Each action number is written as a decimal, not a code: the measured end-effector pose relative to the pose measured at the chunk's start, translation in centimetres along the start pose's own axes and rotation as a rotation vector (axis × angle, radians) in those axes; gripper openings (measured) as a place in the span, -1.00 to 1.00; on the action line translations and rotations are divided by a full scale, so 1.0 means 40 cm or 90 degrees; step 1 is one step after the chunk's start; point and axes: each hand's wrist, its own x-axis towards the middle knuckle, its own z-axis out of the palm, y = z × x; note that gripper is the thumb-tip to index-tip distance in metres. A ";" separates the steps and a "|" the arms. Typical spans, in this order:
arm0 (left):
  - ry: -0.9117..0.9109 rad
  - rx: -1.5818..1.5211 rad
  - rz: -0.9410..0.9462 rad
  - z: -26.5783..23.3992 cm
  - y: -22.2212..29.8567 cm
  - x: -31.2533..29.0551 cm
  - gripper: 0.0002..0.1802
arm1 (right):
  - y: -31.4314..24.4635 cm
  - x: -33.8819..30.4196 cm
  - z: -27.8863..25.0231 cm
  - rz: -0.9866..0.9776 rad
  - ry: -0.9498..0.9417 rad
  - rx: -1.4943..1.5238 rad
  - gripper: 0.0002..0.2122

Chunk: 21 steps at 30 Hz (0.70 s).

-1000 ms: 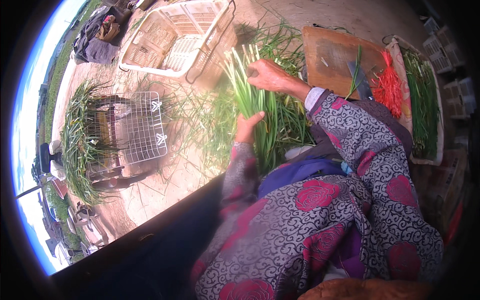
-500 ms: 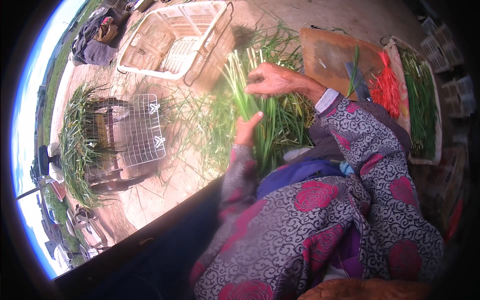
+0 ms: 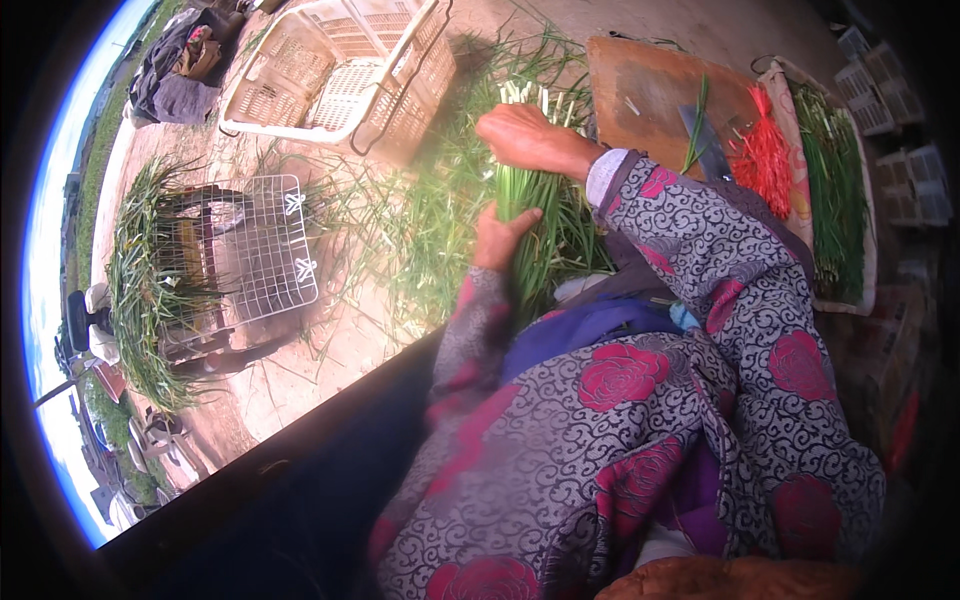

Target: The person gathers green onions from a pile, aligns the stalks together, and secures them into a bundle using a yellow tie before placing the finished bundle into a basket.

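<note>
- The left hand (image 3: 497, 238) is closed around the lower part of a bunch of green onions (image 3: 528, 215), gripping it from below
- The right hand (image 3: 522, 137) is curled over the upper part of the same bunch, near the white root ends, fingers wrapped on the stalks
- The bunch stands between the two hands, in front of the person's patterned jacket, above loose greens scattered on the sandy ground (image 3: 340, 340)
- A wooden board (image 3: 650, 85) lies just right of the right hand, with a knife (image 3: 708, 140) on it
- Red ties (image 3: 765, 155) lie beside the board, next to a tray of greens (image 3: 835, 190)
- A white plastic crate (image 3: 340, 65) lies tipped to the upper left
- A wire basket (image 3: 262, 250) sits on the left beside a heap of greens
</note>
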 end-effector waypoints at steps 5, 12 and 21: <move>0.043 -0.087 -0.035 -0.011 0.002 -0.019 -0.68 | 0.038 -0.025 -0.103 0.228 -0.065 1.011 -0.79; 0.112 -0.295 -0.023 -0.139 -0.025 -0.027 -0.67 | 0.175 -0.168 -0.151 -0.007 -0.161 1.318 -0.74; 0.027 -0.440 -0.001 -0.149 -0.029 -0.059 -0.51 | 0.109 -0.137 -0.055 0.417 -0.074 0.637 -0.31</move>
